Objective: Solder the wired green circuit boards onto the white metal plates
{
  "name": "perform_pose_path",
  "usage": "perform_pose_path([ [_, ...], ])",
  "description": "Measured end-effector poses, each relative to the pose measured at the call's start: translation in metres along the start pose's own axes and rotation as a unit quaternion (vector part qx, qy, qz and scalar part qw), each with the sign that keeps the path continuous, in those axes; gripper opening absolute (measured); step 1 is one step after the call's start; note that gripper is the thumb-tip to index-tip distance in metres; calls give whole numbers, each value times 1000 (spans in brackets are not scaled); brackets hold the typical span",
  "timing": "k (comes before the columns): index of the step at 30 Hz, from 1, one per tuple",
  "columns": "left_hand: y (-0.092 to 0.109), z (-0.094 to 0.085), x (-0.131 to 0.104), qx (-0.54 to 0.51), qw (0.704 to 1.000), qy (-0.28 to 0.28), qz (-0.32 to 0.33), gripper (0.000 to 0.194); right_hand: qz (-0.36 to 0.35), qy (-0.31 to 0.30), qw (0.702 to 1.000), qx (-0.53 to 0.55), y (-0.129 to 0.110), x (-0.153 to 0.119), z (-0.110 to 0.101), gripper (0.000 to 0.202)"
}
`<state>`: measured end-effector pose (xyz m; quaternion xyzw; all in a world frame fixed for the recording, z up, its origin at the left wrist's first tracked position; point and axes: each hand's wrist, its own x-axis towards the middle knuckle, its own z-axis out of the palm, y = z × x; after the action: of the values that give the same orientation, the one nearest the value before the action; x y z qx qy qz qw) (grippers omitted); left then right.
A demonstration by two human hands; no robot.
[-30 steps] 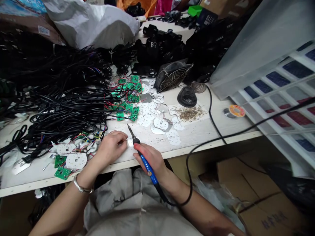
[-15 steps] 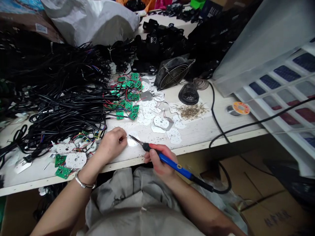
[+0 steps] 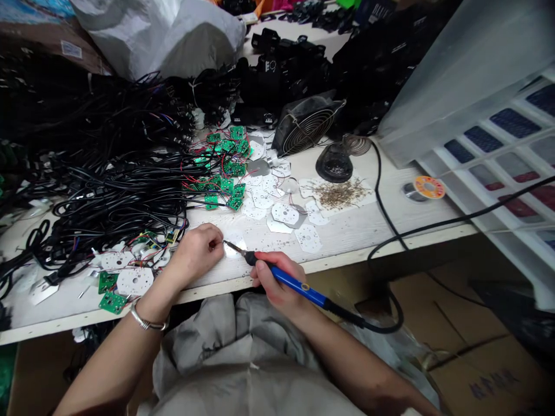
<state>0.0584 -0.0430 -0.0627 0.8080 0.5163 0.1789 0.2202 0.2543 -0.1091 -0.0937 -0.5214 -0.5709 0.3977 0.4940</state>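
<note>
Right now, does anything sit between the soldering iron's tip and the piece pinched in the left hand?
Nothing visible does. The soldering iron, held in the right hand, has its tip right at the small white piece that the left hand pins to the table.

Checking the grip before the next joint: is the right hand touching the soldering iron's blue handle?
Touching. The head view shows the right hand wrapped around the blue handle of the soldering iron, fingers closed on it.

Both forearms reach in from below toward the table edge (image 3: 390, 245), the left hand (image 3: 197, 251) curled palm-down on it with fingertips pinched, the right hand (image 3: 275, 280) just beside, fingers closed in a pen-like grip
</note>
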Motion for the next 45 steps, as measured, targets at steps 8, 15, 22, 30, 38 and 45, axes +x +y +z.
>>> perform_pose_path([
  [8,-1,1,-1,1,1000,1,-10,15,31,27,997,72,2,0,4,21],
  [15,-1,2,0,7,1000,2,-7,15,23,5,998,54,0,2,3,19],
  [22,-2,2,-1,10,1000,-7,-15,14,6,59,993,102,11,-7,4,16],
  [30,0,3,-1,24,999,-17,-29,14,-233,34,971,-51,15,1,10,22],
  [38,6,-3,-13,81,995,-50,-40,13,-221,-77,941,-243,19,7,16,27],
  [45,3,3,-19,134,988,11,-75,25,-163,-105,955,-226,16,7,12,29],
])
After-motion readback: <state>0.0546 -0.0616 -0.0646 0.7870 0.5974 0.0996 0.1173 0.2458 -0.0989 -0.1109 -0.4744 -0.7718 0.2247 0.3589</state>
